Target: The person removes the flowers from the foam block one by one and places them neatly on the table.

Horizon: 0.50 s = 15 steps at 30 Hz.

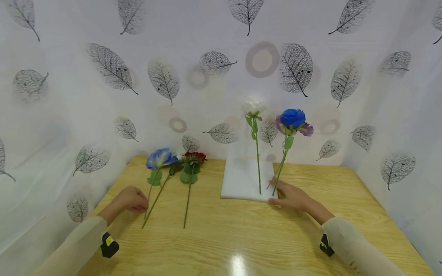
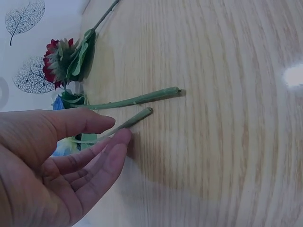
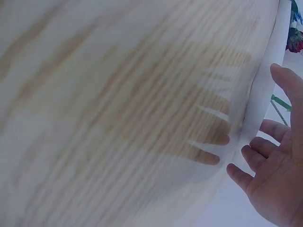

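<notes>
My left hand (image 1: pixel 129 200) is at the left of the table, pinching the lower stem (image 2: pixel 138 117) of a light blue flower (image 1: pixel 159 158) between thumb and fingertips. Beside it lies another green stem (image 2: pixel 142 98), whose bloom is partly hidden. A dark red flower (image 1: pixel 188 167) lies just right of these. My right hand (image 1: pixel 293 197) is at the right edge of a white foam board (image 1: pixel 238 184), its fingers (image 3: pixel 265 146) spread; whether they touch the board is hard to tell. From the board rise a white rose (image 1: pixel 253 108), a blue rose (image 1: pixel 292 118) and a purple flower (image 1: pixel 305 129).
The wooden table (image 1: pixel 221 237) ends at a pale curtain (image 1: pixel 214 99) printed with leaves, which also hangs at both sides. The upright stems stand close to my right hand. A black wrist device (image 1: pixel 109 245) sits below my left sleeve.
</notes>
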{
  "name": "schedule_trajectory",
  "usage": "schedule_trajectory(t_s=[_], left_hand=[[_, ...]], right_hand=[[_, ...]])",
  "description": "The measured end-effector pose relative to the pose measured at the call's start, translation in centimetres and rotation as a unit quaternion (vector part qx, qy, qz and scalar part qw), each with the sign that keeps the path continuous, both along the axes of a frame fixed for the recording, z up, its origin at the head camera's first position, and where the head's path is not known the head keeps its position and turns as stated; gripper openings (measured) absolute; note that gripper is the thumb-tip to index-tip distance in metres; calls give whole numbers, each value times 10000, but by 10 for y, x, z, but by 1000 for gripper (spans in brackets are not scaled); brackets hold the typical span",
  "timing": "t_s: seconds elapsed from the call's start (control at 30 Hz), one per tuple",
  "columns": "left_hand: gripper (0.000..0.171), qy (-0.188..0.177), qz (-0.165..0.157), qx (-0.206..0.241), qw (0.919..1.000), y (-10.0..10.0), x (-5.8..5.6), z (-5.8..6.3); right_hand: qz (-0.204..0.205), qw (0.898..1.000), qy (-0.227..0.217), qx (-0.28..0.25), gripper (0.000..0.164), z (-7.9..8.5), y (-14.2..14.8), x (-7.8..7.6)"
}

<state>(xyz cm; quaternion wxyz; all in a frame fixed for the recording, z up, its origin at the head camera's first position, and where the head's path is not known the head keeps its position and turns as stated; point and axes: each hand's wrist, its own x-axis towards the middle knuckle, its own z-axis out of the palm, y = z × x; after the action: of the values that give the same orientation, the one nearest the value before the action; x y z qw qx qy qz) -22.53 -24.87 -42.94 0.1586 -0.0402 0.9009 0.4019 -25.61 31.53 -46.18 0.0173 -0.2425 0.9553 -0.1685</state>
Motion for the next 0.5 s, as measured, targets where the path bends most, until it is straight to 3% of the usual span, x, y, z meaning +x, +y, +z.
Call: schedule_trajectory(t_s=[0.27, 0.5], left_hand=[[34, 360, -191, -102, 9991, 17, -18, 12], [35, 686, -220, 372, 9967, 71, -44, 23]], right_hand=[[37, 10000, 57, -22, 81, 1, 0, -1], [-6, 10000, 45, 30, 82, -4, 3, -3]])
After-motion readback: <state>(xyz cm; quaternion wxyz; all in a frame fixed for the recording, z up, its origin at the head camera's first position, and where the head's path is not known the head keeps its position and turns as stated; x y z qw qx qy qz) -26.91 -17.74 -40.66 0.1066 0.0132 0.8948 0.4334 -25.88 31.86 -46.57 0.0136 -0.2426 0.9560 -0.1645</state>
